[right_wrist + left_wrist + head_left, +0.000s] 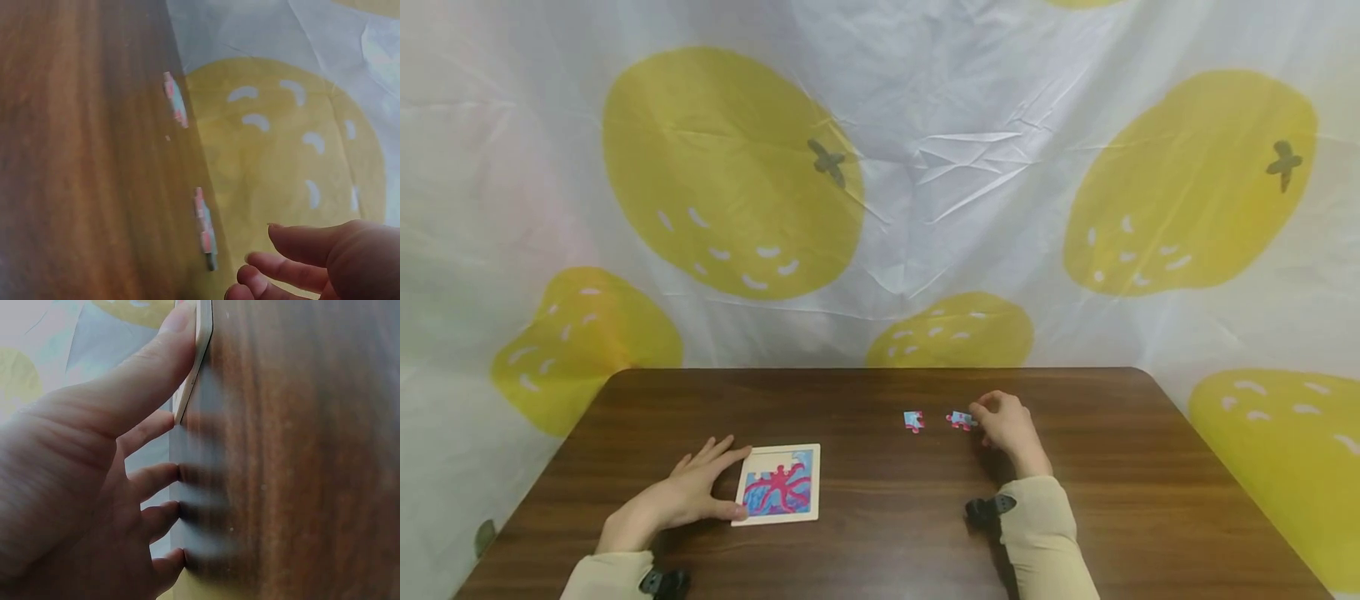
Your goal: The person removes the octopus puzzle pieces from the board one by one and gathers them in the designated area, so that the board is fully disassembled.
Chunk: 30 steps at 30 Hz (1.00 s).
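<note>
A square jigsaw puzzle tray (pixel 815 483) with a pale frame lies flat on the table, showing a pink octopus on blue. Bare pale backing shows along the upper left part of its picture. My left hand (pixel 673 500) spreads along the tray's left side, thumb (pixel 153 375) on the lower left corner and index fingertip at the upper left one. The other left fingertips touch the tabletop. To the right, two loose jigsaw pieces lie on the table: a left piece (pixel 913 420) and a right piece (pixel 959 419). My right hand (pixel 1009 427) hovers beside the right piece, fingers loosely bent.
The dark brown wooden table (pixel 887 542) has rounded far corners. Behind its far edge hangs a white cloth (pixel 940 250) printed with big yellow fruits. A dark strap device (pixel 988 510) is on the right wrist, another (pixel 664 583) on the left.
</note>
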{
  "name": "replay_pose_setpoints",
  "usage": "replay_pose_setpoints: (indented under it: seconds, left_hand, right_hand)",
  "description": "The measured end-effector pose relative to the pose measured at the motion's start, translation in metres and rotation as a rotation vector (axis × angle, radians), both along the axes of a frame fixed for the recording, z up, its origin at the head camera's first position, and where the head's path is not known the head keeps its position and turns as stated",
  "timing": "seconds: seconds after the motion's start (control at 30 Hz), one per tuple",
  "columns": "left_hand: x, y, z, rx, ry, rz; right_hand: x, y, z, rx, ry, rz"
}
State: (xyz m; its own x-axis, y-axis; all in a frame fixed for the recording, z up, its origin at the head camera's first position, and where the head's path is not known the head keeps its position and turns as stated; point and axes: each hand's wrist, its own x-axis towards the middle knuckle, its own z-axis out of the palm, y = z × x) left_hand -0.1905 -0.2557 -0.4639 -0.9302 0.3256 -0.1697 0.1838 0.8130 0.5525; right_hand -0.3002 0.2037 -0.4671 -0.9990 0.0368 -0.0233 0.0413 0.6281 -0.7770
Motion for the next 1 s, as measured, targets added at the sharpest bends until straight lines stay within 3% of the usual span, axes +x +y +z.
replay_pose_setpoints:
  seconds: [0.43, 0.67, 1.0]
  left_hand:
    - [-0.001, 0.0, 0.0, 0.013, 0.011, -0.009]
    - [-0.001, 0.0, -0.003, 0.0, 0.017, -0.006]
    - [0.001, -0.002, -0.004, 0.022, 0.034, -0.014]
  right_hand:
    - [0.015, -0.021, 0.039, 0.027, 0.144, 0.184]
    - [0.03, -0.043, 0.06, -0.007, 0.189, 0.231]
    - [0.047, -0.076, 0.072, 0.032, 0.279, 0.321]
